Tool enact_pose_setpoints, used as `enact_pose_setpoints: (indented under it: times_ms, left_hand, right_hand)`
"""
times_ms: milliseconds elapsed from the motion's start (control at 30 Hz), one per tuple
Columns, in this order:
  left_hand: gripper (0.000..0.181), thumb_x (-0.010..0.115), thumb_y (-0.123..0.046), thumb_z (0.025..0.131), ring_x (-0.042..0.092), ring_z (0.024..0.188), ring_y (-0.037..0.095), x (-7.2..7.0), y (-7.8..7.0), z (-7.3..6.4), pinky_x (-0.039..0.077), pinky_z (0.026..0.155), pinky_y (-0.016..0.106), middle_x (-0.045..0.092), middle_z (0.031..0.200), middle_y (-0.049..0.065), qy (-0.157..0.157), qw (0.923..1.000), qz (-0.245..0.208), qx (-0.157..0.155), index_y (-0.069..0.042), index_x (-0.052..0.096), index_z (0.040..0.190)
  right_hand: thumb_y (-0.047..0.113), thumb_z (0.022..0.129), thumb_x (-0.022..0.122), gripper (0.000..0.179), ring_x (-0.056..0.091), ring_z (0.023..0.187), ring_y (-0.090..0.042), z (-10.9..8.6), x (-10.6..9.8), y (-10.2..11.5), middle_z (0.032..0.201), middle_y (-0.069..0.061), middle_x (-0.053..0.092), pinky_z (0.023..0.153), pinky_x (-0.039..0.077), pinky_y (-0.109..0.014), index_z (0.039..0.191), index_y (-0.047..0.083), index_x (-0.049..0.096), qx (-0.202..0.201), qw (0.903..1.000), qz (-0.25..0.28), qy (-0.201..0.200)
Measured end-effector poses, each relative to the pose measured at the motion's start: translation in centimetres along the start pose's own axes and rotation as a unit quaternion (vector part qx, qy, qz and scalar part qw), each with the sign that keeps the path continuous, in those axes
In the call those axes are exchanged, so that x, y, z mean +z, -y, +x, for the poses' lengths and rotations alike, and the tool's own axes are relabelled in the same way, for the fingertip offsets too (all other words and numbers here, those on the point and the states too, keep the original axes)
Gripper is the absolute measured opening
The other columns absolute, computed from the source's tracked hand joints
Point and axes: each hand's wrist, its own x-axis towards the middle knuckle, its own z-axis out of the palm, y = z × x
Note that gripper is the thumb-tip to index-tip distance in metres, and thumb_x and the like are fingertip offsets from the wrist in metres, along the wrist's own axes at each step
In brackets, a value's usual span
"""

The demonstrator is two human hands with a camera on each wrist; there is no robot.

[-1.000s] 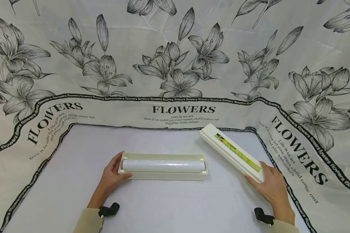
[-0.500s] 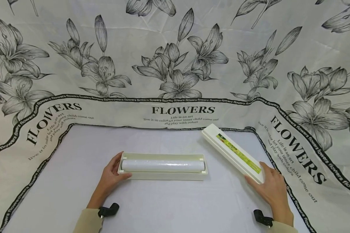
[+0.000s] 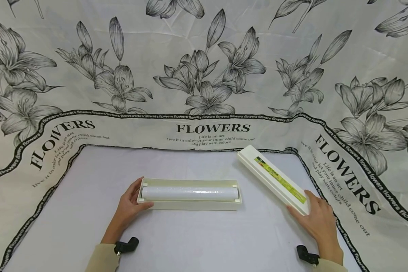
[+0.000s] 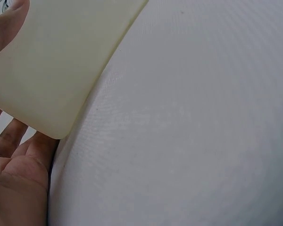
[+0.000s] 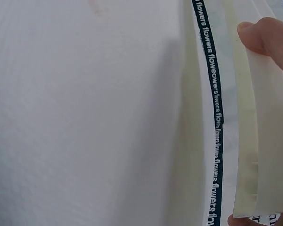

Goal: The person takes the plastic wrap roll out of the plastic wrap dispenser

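Note:
A long cream box (image 3: pixel 193 206) lies on the white surface with a white roll (image 3: pixel 190 193) of what looks like plastic film inside, its top uncovered. My left hand (image 3: pixel 126 207) grips the box's left end, thumb on the near side and fingers at the end and behind. In the left wrist view, the thumb (image 4: pixel 9 26) and fingers lie on either side of the box end (image 4: pixel 52 80). To the right, my right hand (image 3: pixel 317 221) holds the near end of a long cream lid (image 3: pixel 258 166) bearing a green-yellow label. The lid slants away to the far left, apart from the box.
White cloth (image 3: pixel 204 241) covers the work surface. Around its back and sides runs a black-edged border (image 3: pixel 214 138) printed with "FLOWERS", and flower-patterned cloth (image 3: pixel 210 68) rises behind. A black wrist camera mount (image 3: pixel 127 245) sits by each sleeve.
The lid in my right hand has shifted slightly to the right. My left hand and the box with the roll stay practically where they were.

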Motion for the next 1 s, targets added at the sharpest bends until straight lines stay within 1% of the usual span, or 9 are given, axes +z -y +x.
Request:
enact_pose_setpoints:
  times_ms: [167, 333, 567, 767, 1000]
  left_hand:
    - [0.100, 0.086, 0.000, 0.079, 0.047, 0.131, -0.008, 0.0, 0.0, -0.1, 0.044, 0.103, 0.008, 0.038, 0.160, 0.019, 0.000, 1.0000, -0.004, 0.001, -0.009, 0.029, 0.161]
    - [0.101, 0.086, 0.000, 0.079, 0.047, 0.130, -0.009, 0.0, 0.0, -0.1, 0.045, 0.103, 0.008, 0.038, 0.160, 0.021, -0.001, 1.0000, -0.005, 0.002, -0.008, 0.029, 0.161]
    - [0.101, 0.087, 0.000, 0.079, 0.047, 0.131, -0.008, 0.1, 0.1, 0.0, 0.045, 0.103, 0.008, 0.038, 0.160, 0.020, -0.003, 1.0000, -0.004, 0.001, -0.009, 0.029, 0.161]
    - [0.101, 0.087, 0.000, 0.079, 0.046, 0.132, -0.006, 0.2, 0.2, -0.2, 0.044, 0.103, 0.008, 0.038, 0.161, 0.019, -0.002, 1.0000, -0.007, 0.000, -0.010, 0.029, 0.161]
    - [0.101, 0.086, 0.001, 0.079, 0.046, 0.131, -0.007, 0.4, 0.1, -0.5, 0.045, 0.103, 0.008, 0.038, 0.161, 0.019, -0.004, 1.0000, -0.008, 0.002, -0.008, 0.029, 0.161]
  right_hand:
    - [0.069, 0.086, 0.068, 0.099, 0.044, 0.112, -0.059, -0.1, 0.0, -0.2, 0.135, -0.042, 0.044, 0.084, 0.041, -0.071, 0.155, 0.004, 0.037, 0.009, 0.9999, -0.002, 0.007]
    - [0.069, 0.085, 0.068, 0.100, 0.043, 0.115, -0.060, -0.2, 0.1, -0.4, 0.136, -0.042, 0.043, 0.085, 0.040, -0.073, 0.155, 0.004, 0.037, 0.017, 0.9998, -0.005, 0.007]
    - [0.067, 0.086, 0.068, 0.098, 0.044, 0.112, -0.061, -0.3, 0.2, -0.7, 0.134, -0.044, 0.044, 0.085, 0.041, -0.072, 0.153, 0.003, 0.038, 0.012, 0.9999, -0.007, 0.000]
    - [0.068, 0.086, 0.068, 0.099, 0.044, 0.112, -0.061, -0.3, 0.3, -0.9, 0.133, -0.044, 0.043, 0.085, 0.040, -0.072, 0.154, 0.003, 0.038, 0.017, 0.9998, -0.006, 0.003]
    - [0.069, 0.086, 0.067, 0.100, 0.043, 0.112, -0.060, -0.4, 0.4, -1.4, 0.133, -0.044, 0.042, 0.085, 0.041, -0.073, 0.155, 0.003, 0.036, 0.020, 0.9997, -0.011, 0.007]
